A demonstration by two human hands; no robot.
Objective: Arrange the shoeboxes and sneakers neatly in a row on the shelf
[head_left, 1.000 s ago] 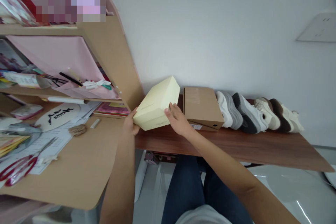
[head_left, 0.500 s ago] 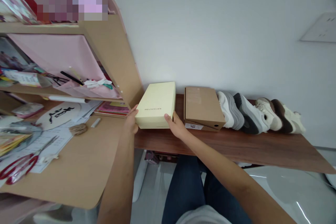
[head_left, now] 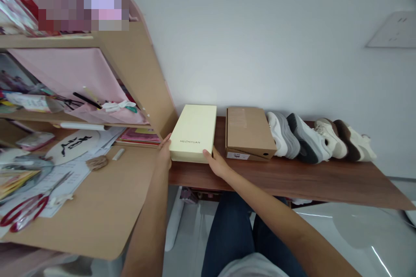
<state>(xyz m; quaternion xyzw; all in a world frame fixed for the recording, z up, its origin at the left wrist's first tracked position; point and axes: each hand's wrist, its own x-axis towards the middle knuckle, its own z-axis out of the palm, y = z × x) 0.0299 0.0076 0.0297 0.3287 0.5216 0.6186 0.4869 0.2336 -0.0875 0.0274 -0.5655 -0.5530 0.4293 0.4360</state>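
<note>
While the left hand (head_left: 164,151) and right hand (head_left: 218,164) grasp its sides | pale-yellow MEIZHIYUAN box (head_left: 195,126) on or just above counter (head_left: 292,179) | lower and release evenly, fingertips (easily pinched) clear underneath

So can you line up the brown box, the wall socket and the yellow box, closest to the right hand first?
1. Yellow box, touching the right hand, on its left.
2. Brown box, just to its right.
3. Wall socket, far right, high up.
</note>
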